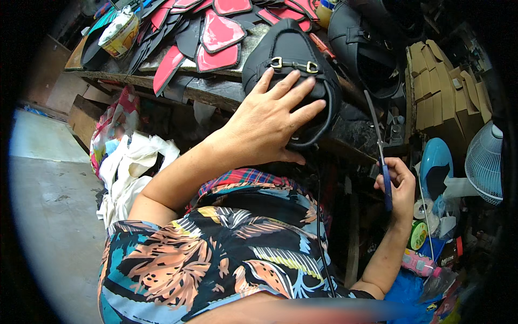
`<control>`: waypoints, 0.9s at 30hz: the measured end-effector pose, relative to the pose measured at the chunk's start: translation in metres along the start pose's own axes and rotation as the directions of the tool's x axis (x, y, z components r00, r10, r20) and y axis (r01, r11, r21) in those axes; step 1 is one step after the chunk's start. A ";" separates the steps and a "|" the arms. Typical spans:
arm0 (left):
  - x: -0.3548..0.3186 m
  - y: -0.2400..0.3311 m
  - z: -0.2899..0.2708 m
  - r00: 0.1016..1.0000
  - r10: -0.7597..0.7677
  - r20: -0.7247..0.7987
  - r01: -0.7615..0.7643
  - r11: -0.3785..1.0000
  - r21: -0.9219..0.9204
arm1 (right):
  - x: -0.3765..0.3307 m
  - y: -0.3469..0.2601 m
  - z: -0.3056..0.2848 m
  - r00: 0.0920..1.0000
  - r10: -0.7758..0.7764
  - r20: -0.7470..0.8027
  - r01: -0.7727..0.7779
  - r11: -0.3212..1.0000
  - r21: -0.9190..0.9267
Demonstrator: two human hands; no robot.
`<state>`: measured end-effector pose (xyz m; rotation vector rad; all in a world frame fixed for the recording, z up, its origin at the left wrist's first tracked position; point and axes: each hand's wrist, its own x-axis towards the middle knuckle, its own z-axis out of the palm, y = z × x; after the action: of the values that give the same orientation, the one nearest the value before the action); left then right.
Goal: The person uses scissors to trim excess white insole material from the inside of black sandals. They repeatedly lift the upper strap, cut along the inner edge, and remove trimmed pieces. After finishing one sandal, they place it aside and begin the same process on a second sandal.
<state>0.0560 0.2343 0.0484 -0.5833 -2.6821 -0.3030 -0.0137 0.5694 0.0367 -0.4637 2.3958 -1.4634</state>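
Spread wide, the left hand [272,116] is lying across a black shoe [291,43] at the near edge of the worn bench [216,90], its fingertips resting just below two gold-toned buckle ends. Smooth and matte, the shoe is pointing its rounded, seamed toe away. To its right, the right hand [400,186] is gripping the blue handles of slim metal scissors [386,183], apart from the shoe; how far their blades are parting is hard to tell. Another black shoe [349,40] is standing beyond. Glossy pink, dark-rimmed pieces [222,32] are overlapping in a heap. Folded brown cardboard [445,94] is filling the right side, above a white-caged fan [485,159]. Crumpled white cloth [132,170] is bunching beside the smooth grey floor [54,189].
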 end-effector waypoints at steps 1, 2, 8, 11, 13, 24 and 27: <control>0.001 -0.002 0.002 1.000 -0.004 0.012 0.004 1.000 0.005 | 0.003 -0.001 0.000 1.000 -0.008 -0.013 0.007 0.998 -0.055; 0.001 -0.003 0.003 1.000 -0.009 0.024 0.009 1.000 0.011 | 0.008 -0.004 -0.001 1.000 -0.022 -0.003 0.021 0.993 -0.114; -0.004 -0.004 0.010 1.000 0.011 0.021 -0.012 0.999 0.030 | 0.046 -0.043 0.001 0.998 -0.031 0.056 0.061 0.726 -0.685; -0.005 -0.004 0.011 1.000 0.023 0.008 -0.023 0.999 0.028 | 0.058 -0.059 0.007 0.997 -0.006 0.079 0.060 0.702 -0.709; -0.005 -0.003 0.012 1.000 0.019 0.005 -0.019 1.000 0.024 | 0.060 -0.067 0.008 0.996 -0.007 0.086 0.066 0.704 -0.708; -0.006 -0.002 0.012 1.000 -0.007 0.024 0.006 0.999 0.039 | 0.049 -0.073 0.007 0.996 -0.070 0.048 0.084 0.704 -0.705; -0.006 -0.002 0.011 0.999 -0.008 0.039 0.005 0.998 0.055 | 0.051 -0.076 0.008 0.996 -0.066 0.059 0.089 0.703 -0.706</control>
<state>0.0567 0.2338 0.0359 -0.5696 -2.7210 -0.2210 -0.0472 0.5087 0.0968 -0.7471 2.8801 -0.4644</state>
